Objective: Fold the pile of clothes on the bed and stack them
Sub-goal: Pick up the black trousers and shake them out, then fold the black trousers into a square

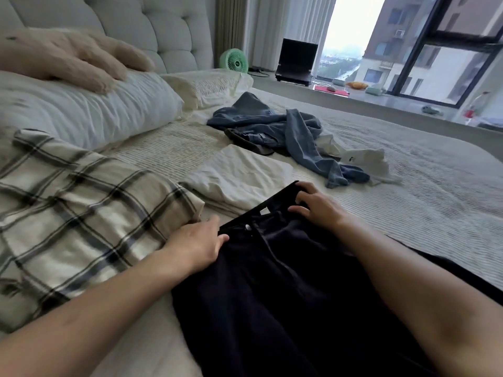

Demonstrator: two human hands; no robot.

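Black trousers point(285, 281) lie spread in front of me on the bed point(435, 186), waistband away from me, the button and fly facing up. My left hand point(197, 244) rests at the near-left end of the waistband, thumb laid on the dark cloth and fingers tucked at its edge; whether they truly pinch it I cannot tell. My right hand point(315, 206) has its fingers curled over the far end of the waistband, gripping the fabric there. Just beyond the trousers sits a folded cream garment point(239, 172), flat and squared. Farther back, a crumpled pair of blue jeans point(285, 134) lies unfolded in a heap, with a white garment point(364, 159) partly under it on the right side. To my left, a plaid cream-and-black piece point(81, 208) is draped over the bed, touching my left forearm. Behind it are a white pillow point(89, 112) with a fluffy beige plush toy point(70, 55) on top, and a small green fan point(234, 60) by the headboard.
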